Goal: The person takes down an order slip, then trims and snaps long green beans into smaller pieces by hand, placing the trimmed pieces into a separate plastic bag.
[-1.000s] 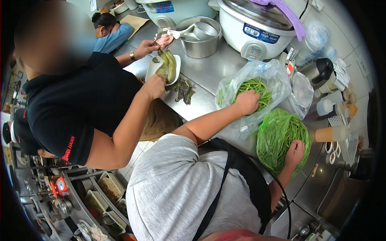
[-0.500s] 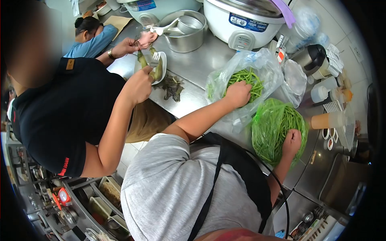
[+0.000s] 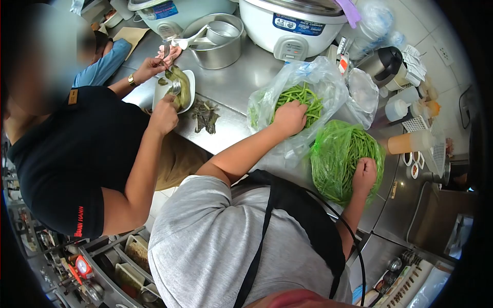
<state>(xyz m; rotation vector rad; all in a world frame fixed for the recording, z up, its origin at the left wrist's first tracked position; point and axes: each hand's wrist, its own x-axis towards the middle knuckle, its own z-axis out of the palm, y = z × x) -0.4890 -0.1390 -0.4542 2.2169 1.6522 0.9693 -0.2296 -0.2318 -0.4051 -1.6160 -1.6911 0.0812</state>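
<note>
Cut green beans [image 3: 303,97] lie in a clear plastic bag [image 3: 328,84] on the steel counter. My left hand [image 3: 290,118] rests on them inside the bag's mouth, fingers curled in among the pieces. To the right, a green plastic bag [image 3: 322,167] holds long, uncut green beans [image 3: 354,146]. My right hand [image 3: 364,174] is closed in a fist against these long beans at the bag's right side. Its fingertips are turned away, and the ends of what it grips are hard to see.
At left, a co-worker holds forks over peeled eggplant [image 3: 181,97] on a white plate [image 3: 191,82]. Dark peelings [image 3: 206,118] lie beside it. A metal pot [image 3: 218,55] and a white rice cooker [image 3: 292,31] stand behind; sauce bottles [image 3: 411,142] line the right.
The view has shifted slightly, so the counter sits further left. Both my hands stay at their bags. The co-worker's fork hands have moved over the eggplant, which now lies lower on the plate.
</note>
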